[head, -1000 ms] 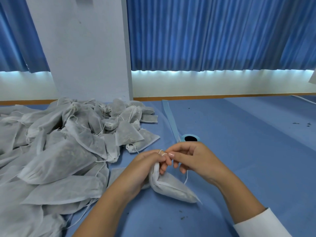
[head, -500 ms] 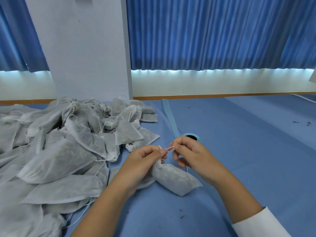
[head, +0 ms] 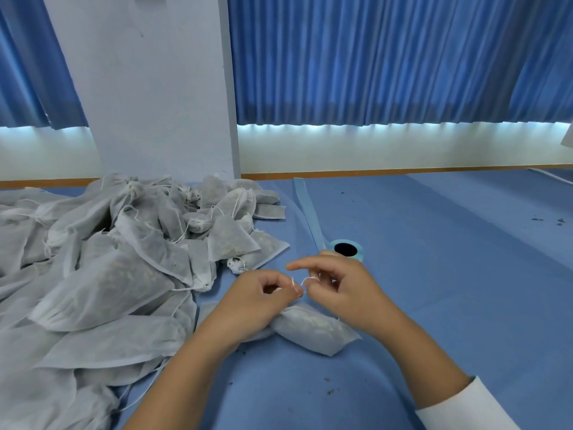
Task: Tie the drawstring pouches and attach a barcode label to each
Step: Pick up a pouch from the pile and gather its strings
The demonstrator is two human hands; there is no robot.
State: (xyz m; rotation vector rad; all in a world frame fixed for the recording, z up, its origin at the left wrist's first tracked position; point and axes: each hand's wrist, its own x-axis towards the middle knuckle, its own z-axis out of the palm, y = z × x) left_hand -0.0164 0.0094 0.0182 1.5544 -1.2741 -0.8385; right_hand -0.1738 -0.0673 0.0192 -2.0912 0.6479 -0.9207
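Nearest the camera, at lower right, a white sleeve covers the right forearm, and dark crumbs lie scattered on the blue table cover. Just beyond, the pouch being worked lies on its side on the cover, its neck hidden beneath the left hand. The left hand is curled, thumb and forefinger pinched on the white drawstring. The right hand sits just beside it, fingers curled on the other run of the drawstring, forefinger extended above. The two hands nearly touch and block the view of the pouch mouth, so the state of the knot cannot be determined. Left of the hands, a large pile of pouches spreads to the frame edge, with loose strings trailing; one pouch lies partly under the left wrist. Directly behind the right hand stands the label roll, partly obscured by the fingers, its strip running away across the table. Farther back are a white pillar and blue curtains.
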